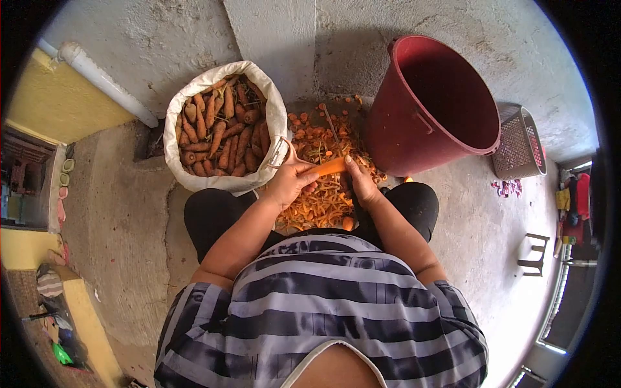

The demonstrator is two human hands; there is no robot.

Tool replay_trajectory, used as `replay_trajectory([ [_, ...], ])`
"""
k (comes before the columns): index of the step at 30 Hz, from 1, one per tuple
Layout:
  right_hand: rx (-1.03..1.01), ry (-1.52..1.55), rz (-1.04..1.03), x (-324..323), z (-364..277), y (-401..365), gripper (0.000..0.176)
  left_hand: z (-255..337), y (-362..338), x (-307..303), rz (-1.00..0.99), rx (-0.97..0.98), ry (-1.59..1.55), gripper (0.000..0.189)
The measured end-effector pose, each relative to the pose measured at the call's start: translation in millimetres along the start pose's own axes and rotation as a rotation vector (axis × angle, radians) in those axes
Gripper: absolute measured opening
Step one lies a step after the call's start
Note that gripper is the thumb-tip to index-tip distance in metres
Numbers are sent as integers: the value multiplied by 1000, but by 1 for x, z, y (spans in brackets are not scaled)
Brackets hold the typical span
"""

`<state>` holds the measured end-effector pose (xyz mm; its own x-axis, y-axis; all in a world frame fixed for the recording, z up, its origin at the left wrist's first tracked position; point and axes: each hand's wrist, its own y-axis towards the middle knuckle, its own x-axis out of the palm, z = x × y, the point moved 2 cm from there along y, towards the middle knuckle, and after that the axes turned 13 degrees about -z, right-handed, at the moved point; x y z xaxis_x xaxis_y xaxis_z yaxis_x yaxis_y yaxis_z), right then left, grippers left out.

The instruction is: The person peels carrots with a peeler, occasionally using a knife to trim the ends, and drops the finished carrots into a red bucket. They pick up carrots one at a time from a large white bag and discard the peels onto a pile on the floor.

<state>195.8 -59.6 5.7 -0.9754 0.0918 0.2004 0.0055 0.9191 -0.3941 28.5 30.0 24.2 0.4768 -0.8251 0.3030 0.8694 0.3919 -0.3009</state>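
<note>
I take the sack (277,113) as landmark. Peeled carrot (330,167): just right of it, held above the peelings (317,208). Left hand (291,184): fingers clamped on the carrot's near-sack end, with the peeler (292,155) apparently in the same grip. Right hand (363,184): fingers clamped on the far end. My judgement: a moist surface could let the carrot slip; the crowded left grip could bring skin against the blade.
</note>
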Motion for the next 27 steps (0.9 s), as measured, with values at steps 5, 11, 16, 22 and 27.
replay_trajectory([
  [5, 52, -1, 31, -1, 7, 5, 56, -3, 2, 1, 69, 86, 154, 24],
  [11, 177, 2, 57, -1, 22, 9, 55, -5, 1, 3, 223, 303, 751, 22],
  [16, 175, 450, 76, -1, 3, -1, 48, -9, 2, 0, 215, 186, 490, 24],
  [22, 56, 290, -28, 7, 8, -4, 33, -14, 0, 0, 16, 104, 194, 23],
  [27, -149, 148, 94, -34, -53, -18, 27, -19, -2, -34, 220, 372, 406, 24],
])
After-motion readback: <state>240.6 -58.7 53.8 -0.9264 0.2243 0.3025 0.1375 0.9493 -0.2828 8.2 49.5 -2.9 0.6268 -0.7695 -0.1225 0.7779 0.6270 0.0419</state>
